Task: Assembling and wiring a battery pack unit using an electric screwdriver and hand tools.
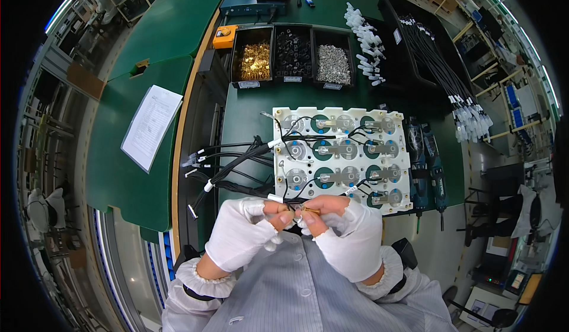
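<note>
The right hand (pixel 349 231), in a fingertip-free white knit glove, pinches a small slender brass-coloured metal piece (pixel 311 210) just off the near edge of a cream, perforated rectangular plastic block (pixel 280 181). The similarly gloved left hand (pixel 246 228) has its fingertips drawn together beside it; what they grip, I cannot tell. Smooth, flexible black cables (pixel 252 155) cross the block's left edge.
</note>
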Demonstrator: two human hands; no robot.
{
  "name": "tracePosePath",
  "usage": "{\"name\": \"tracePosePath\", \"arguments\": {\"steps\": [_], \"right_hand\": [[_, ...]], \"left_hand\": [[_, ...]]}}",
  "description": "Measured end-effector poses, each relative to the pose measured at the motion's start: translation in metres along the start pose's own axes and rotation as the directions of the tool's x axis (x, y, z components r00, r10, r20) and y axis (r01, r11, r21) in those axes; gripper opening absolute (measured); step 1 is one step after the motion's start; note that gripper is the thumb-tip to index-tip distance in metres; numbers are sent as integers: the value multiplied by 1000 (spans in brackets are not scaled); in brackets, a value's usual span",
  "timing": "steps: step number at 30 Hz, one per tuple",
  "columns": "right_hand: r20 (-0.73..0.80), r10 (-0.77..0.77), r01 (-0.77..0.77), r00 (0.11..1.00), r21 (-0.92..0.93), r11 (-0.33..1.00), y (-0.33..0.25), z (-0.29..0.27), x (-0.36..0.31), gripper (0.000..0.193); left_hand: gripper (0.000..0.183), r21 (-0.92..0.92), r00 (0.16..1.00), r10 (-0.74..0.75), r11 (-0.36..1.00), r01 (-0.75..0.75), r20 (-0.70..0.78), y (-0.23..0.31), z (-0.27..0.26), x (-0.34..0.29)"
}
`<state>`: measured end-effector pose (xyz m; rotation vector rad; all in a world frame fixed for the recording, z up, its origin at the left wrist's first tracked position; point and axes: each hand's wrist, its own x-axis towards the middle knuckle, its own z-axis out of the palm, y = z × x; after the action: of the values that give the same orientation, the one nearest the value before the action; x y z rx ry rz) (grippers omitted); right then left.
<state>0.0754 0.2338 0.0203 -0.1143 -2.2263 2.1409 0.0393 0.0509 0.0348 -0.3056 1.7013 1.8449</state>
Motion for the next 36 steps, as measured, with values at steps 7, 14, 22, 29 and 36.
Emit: {"name": "tracePosePath", "arguments": {"steps": [7,14,22,29,36], "right_hand": [[40,-93,99,995,-176,979,-2,-1,6,16],[100,-244,263,965,-331,906,-5,-4,9,17],[60,-253,260,966,-290,921,0,-5,7,17],[29,-329,314,944,-390,866,-5,-8,4,18],[-14,-244,215,970,-426,878,-8,-9,3,18]], "left_hand": [[12,550,851,495,766,-332,-174,-15,8,-14],[14,712,729,682,536,-452,-51,-14,17,-16],[19,601,720,690,544,-586,77,-24,10,-5],[21,736,590,808,401,-546,-2,-32,30,-7],[40,859,474,871,139,-494,132,-43,30,-4]]}}
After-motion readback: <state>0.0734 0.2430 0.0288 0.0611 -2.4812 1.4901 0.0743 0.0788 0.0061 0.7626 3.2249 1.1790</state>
